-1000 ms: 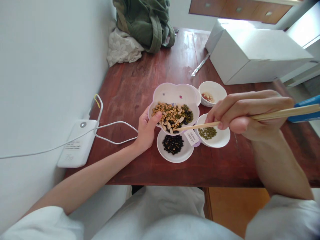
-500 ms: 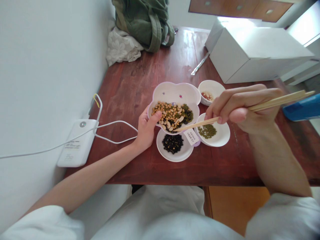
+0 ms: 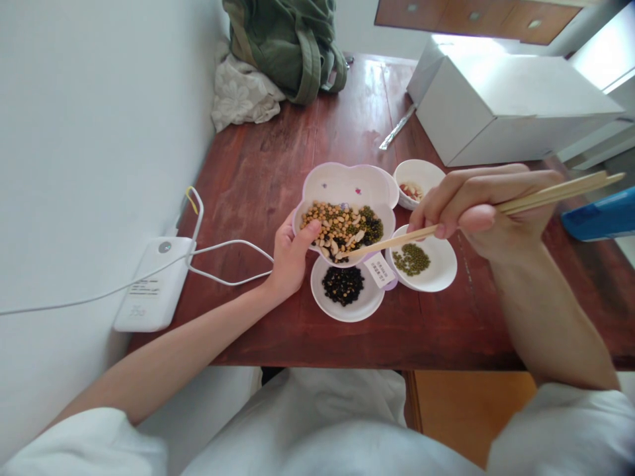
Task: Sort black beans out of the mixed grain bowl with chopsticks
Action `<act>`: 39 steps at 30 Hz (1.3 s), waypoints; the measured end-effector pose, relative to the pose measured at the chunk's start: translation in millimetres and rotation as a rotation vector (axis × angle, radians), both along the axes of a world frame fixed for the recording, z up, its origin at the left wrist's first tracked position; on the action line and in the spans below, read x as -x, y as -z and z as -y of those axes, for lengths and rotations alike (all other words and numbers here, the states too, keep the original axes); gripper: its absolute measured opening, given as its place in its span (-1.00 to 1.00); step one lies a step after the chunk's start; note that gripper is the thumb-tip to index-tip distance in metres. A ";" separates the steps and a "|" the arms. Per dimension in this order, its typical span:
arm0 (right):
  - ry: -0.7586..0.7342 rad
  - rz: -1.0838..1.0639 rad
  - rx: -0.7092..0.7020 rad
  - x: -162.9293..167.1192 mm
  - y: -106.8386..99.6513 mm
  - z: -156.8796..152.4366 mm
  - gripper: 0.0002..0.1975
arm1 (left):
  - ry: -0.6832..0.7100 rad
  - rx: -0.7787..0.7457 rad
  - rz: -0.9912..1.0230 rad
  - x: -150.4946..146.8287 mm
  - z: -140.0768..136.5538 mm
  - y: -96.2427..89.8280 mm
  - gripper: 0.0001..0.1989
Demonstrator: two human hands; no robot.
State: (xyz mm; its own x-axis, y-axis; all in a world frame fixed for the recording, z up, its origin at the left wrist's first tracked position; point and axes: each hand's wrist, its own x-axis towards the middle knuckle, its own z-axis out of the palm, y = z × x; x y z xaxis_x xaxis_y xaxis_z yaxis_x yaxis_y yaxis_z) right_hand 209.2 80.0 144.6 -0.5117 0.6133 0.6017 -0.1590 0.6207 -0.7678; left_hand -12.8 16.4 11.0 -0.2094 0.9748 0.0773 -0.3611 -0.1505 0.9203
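My left hand (image 3: 294,254) grips the left rim of a white, purple-edged scalloped bowl (image 3: 342,178), thumb inside. The bowl is tilted toward me and holds mixed beans (image 3: 335,225): yellowish, green, black and pale ones. In my right hand (image 3: 489,205) is a pair of wooden chopsticks (image 3: 397,241), their tips among the beans at the bowl's near edge. Below the bowl stands a white dish (image 3: 325,307) with black beans (image 3: 342,285). Right of it is a white bowl (image 3: 444,271) of green beans (image 3: 411,259). Farther back, another white bowl (image 3: 421,168) holds reddish and pale pieces.
A white power bank (image 3: 153,284) with a white cable (image 3: 238,243) lies by the left wall. At the back are a green bag (image 3: 292,46), a patterned cloth (image 3: 243,92) and a large white box (image 3: 506,99). A blue object (image 3: 600,215) is at the right.
The chopstick tips have shifted slightly left and up within the bowl, and my right hand has risen a little. My left hand and the bowl stay in place.
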 end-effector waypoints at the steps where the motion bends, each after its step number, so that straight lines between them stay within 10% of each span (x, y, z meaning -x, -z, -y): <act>1: 0.001 0.008 -0.005 -0.8 1.9 -2.8 -0.51 | -0.003 0.001 -0.002 -0.2 0.0 -0.6 -0.51; 39: -0.037 -0.036 -0.179 -26.1 19.5 -12.8 -0.76 | 0.004 0.004 0.030 -1.9 0.5 -0.8 -0.53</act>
